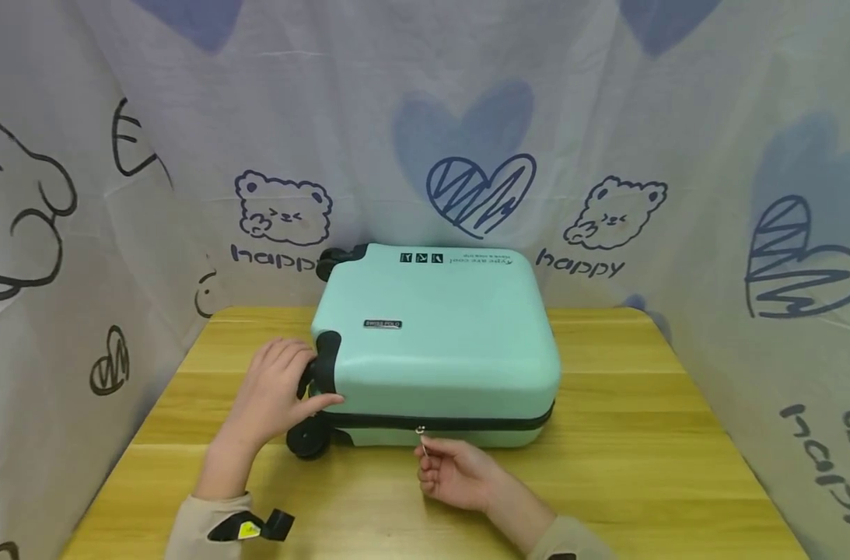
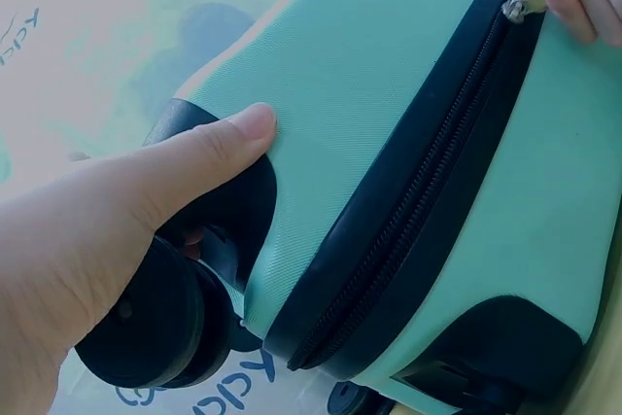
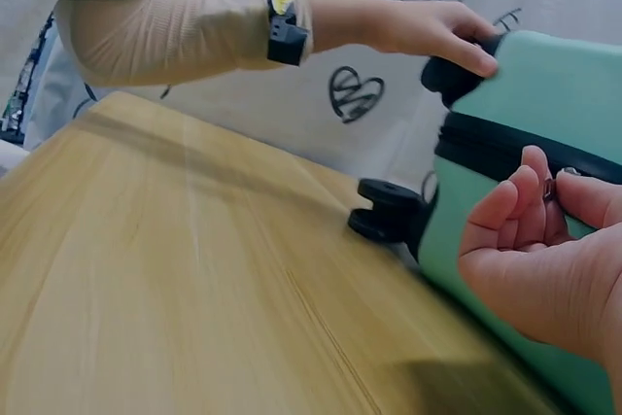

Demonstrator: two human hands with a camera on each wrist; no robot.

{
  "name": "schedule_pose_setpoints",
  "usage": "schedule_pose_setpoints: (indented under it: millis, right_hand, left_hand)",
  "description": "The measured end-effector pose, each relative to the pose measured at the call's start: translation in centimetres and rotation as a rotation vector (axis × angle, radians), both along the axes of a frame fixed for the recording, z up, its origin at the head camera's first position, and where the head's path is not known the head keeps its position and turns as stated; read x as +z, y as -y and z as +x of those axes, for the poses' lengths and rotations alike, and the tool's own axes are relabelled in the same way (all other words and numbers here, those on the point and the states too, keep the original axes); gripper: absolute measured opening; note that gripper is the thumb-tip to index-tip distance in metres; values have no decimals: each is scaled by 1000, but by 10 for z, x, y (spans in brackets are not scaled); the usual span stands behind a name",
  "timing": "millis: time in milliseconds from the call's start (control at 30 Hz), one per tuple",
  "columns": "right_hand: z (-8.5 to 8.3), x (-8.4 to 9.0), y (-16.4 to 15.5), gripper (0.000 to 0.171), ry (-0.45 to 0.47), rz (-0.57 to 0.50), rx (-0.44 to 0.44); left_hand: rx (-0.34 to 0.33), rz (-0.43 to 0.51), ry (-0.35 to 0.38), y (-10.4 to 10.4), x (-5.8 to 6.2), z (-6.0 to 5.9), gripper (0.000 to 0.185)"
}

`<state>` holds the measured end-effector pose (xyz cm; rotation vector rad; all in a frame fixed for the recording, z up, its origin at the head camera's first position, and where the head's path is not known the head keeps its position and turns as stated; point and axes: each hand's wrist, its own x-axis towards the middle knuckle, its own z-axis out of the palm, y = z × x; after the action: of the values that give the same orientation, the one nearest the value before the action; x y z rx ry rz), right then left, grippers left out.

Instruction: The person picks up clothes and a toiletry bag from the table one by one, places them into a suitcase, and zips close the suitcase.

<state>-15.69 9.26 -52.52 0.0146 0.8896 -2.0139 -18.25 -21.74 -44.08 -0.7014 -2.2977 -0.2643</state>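
A small mint-green hard-shell suitcase (image 1: 438, 334) lies flat on a wooden table (image 1: 641, 459), its black zipper band (image 1: 466, 424) facing me. My left hand (image 1: 278, 389) grips the near-left corner around a black wheel housing (image 1: 327, 362), thumb pressed on the shell (image 2: 243, 128). My right hand (image 1: 459, 470) pinches the metal zipper pull (image 1: 422, 439) at the middle of the front side. In the right wrist view the fingers (image 3: 525, 206) close on the pull (image 3: 550, 188). A black wheel (image 1: 308, 439) sits below the left hand.
White cloth with bear and heart drawings (image 1: 480, 194) walls in the table on three sides. Bare tabletop (image 3: 194, 289) stretches left and right of the suitcase and in front of it.
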Motion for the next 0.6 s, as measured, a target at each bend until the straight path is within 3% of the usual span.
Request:
schedule_pose_setpoints:
  millis: [600]
  right_hand:
    - [-1,0,30,26,-1,-2,33]
  left_hand:
    - [29,21,19,1,1,5,80]
